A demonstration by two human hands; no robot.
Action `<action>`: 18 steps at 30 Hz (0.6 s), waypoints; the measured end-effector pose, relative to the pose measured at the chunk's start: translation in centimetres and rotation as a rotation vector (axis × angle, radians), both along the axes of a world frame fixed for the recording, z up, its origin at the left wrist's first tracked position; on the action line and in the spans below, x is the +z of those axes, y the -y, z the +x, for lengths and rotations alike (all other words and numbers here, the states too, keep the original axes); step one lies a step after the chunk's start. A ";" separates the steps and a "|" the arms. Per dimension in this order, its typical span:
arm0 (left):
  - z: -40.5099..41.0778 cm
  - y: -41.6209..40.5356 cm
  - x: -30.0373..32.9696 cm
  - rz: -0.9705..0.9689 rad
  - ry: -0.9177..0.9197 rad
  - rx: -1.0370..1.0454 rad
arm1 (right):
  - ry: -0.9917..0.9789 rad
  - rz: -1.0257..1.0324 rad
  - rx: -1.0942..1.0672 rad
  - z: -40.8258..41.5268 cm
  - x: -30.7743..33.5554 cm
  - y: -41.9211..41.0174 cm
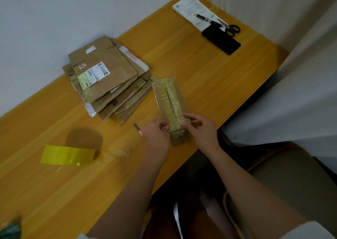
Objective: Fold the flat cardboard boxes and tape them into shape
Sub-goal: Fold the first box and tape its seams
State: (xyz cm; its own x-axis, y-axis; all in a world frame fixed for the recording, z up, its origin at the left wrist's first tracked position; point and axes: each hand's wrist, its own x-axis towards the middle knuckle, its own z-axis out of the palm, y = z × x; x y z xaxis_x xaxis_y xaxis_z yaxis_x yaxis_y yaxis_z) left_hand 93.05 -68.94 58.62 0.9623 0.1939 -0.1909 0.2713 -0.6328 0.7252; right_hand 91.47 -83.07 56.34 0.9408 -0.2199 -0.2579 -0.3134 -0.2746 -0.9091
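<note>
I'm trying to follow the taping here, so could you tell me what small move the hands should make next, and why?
Probably press the tape down over the near end of the box. Both the left hand and the right hand pinch that end, where clear tape looks loose and crinkled, while tape already runs along the top seam.

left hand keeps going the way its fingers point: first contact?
Likely nothing new: the left hand already pinches the near end of the small taped box. Past it sits the right hand, though depth is unclear.
</note>
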 end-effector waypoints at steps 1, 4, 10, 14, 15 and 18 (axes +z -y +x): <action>-0.6 0.2 -0.3 0.053 0.056 -0.069 | 0.016 -0.018 0.013 -0.2 0.0 -0.1; -2.2 -0.1 -1.3 0.112 0.118 -0.188 | 0.078 -0.093 0.090 -0.7 -0.2 0.3; -2.9 -1.0 -1.8 0.071 0.099 -0.303 | 0.103 -0.277 0.332 -1.1 -2.0 0.9; -1.8 -0.6 -1.7 0.123 0.156 -0.312 | 0.161 -0.369 0.247 -0.4 -2.2 0.0; -1.7 -0.7 -2.0 0.136 0.172 -0.306 | 0.159 -0.397 0.242 -0.1 -2.2 0.1; -1.7 -1.1 -2.4 0.085 0.241 -0.264 | 0.234 -0.405 0.262 0.2 -2.3 0.7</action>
